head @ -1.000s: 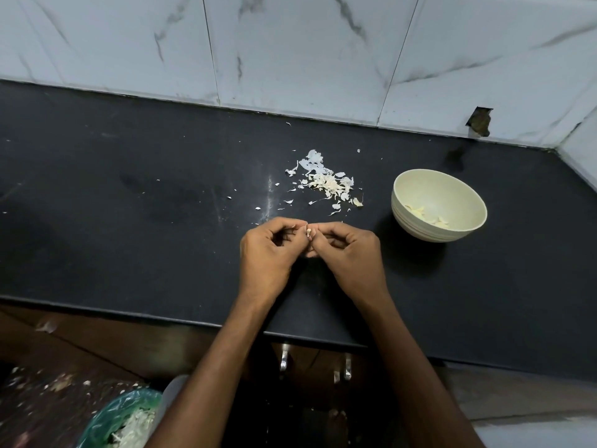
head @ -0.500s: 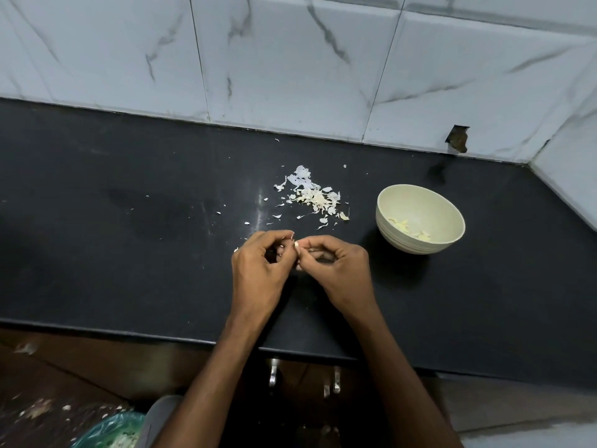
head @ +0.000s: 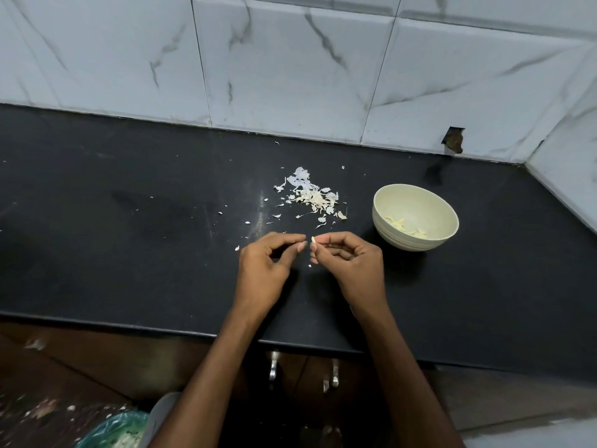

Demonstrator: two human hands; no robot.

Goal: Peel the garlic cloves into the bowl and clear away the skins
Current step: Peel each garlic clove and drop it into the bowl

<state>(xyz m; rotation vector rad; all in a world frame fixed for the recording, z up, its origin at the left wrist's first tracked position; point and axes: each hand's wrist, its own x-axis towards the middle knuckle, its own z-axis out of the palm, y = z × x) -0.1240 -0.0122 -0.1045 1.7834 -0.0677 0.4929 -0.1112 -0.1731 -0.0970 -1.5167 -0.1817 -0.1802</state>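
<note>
My right hand (head: 347, 263) pinches a small pale garlic clove (head: 313, 239) between thumb and forefinger, just above the black counter (head: 129, 253). My left hand (head: 263, 263) hovers a short gap to its left, fingers curled with thumb and forefinger tips close together; whether they hold a scrap of skin I cannot tell. A heap of white garlic skins (head: 311, 197) lies on the counter beyond both hands. To the right stands a cream bowl (head: 387, 221) with several peeled cloves (head: 405, 226) in its bottom.
Loose skin flakes (head: 247, 222) are scattered left of the heap. A marble-tiled wall (head: 290, 66) runs behind the counter and turns a corner at the far right. A green bag of skins (head: 109, 430) sits on the floor at lower left, below the counter edge.
My hands were pressed together on the clove; now they have parted, with the clove staying in my right hand. The view has tilted down slightly.
</note>
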